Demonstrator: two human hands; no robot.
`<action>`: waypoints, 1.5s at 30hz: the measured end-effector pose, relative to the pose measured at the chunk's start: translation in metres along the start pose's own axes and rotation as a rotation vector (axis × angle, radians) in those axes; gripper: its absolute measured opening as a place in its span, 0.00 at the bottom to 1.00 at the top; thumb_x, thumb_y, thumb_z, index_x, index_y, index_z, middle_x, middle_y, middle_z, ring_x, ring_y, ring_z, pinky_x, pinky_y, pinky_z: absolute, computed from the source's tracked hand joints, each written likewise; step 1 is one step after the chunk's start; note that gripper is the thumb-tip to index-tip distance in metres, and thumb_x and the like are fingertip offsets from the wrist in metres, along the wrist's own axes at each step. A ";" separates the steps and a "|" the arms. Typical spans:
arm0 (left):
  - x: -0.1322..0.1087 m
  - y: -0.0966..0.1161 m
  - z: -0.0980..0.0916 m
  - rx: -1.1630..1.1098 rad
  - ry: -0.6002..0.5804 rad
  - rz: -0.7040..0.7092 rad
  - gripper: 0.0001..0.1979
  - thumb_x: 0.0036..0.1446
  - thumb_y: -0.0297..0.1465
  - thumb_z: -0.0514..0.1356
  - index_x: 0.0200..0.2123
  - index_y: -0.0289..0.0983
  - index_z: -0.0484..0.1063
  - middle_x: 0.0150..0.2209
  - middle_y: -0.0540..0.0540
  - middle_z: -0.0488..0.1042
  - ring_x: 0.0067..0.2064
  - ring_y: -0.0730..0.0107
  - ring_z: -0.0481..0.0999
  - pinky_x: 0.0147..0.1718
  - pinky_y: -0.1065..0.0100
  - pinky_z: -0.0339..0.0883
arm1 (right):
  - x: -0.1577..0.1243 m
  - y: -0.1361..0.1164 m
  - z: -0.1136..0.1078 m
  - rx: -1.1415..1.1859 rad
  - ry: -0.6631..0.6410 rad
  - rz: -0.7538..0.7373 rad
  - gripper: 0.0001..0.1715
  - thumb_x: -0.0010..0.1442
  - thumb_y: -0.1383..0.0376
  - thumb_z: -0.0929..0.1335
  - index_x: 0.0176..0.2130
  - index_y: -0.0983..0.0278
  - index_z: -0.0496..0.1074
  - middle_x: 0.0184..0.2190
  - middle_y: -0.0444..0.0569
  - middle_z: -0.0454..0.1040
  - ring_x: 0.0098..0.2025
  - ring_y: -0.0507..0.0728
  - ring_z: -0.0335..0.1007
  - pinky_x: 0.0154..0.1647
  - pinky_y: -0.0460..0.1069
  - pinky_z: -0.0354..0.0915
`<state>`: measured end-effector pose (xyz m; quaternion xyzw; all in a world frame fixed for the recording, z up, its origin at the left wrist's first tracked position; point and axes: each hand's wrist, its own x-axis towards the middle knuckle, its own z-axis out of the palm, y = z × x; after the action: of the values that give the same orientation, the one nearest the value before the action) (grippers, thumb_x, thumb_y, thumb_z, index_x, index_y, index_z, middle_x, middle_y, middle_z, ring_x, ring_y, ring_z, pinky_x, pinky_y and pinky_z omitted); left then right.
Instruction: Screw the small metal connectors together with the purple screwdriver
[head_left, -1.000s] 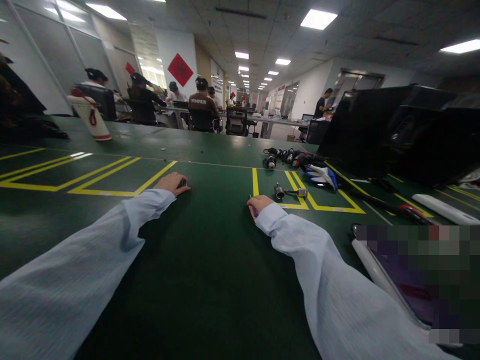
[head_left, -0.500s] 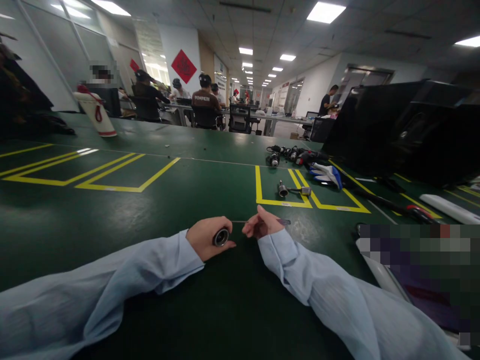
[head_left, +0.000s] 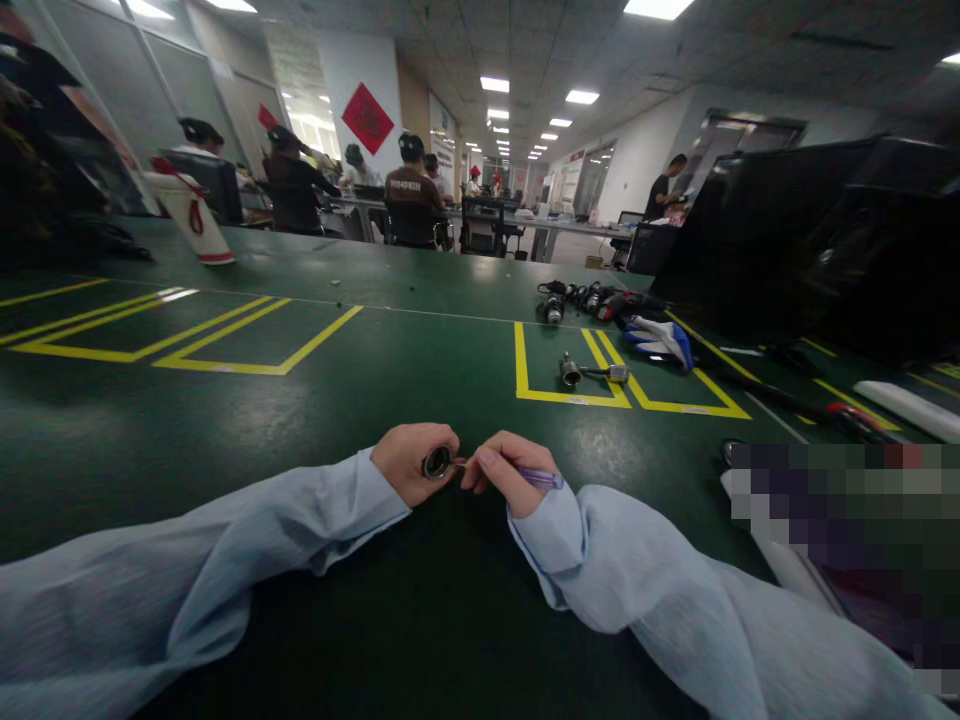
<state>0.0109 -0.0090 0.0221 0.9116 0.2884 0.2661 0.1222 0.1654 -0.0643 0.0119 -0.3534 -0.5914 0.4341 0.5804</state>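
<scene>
The left hand (head_left: pixel 411 472) rests on the dark green bench (head_left: pixel 300 430), which has yellow lines painted on it. Its grip is closed around a small round silver metal part (head_left: pixel 436 463), with the dark opening turned toward the camera. The right hand (head_left: pixel 508 474) lies just beside the left one, and its grip is closed on a thin tool with a purple handle (head_left: pixel 541 479). The fine tip of this tool reaches the metal part, but I cannot tell if it enters the opening. Both things are held low over the middle of the bench. Farther back, a short metal socket piece (head_left: pixel 570 372) lies inside a yellow box, near a blue and white glove (head_left: pixel 661 340). A white cup with red marks (head_left: pixel 191 222) stands far to the left.
</scene>
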 end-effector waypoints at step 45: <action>-0.001 -0.003 0.000 0.048 0.062 0.166 0.07 0.50 0.30 0.50 0.21 0.36 0.59 0.19 0.52 0.61 0.20 0.77 0.61 0.20 0.75 0.55 | -0.006 0.005 0.015 0.371 0.117 0.188 0.13 0.50 0.59 0.68 0.22 0.67 0.69 0.19 0.45 0.74 0.18 0.49 0.66 0.21 0.45 0.63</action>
<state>0.0084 -0.0071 0.0204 0.9264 0.2218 0.2963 0.0689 0.1507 -0.0694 0.0061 -0.3186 -0.4312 0.5665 0.6258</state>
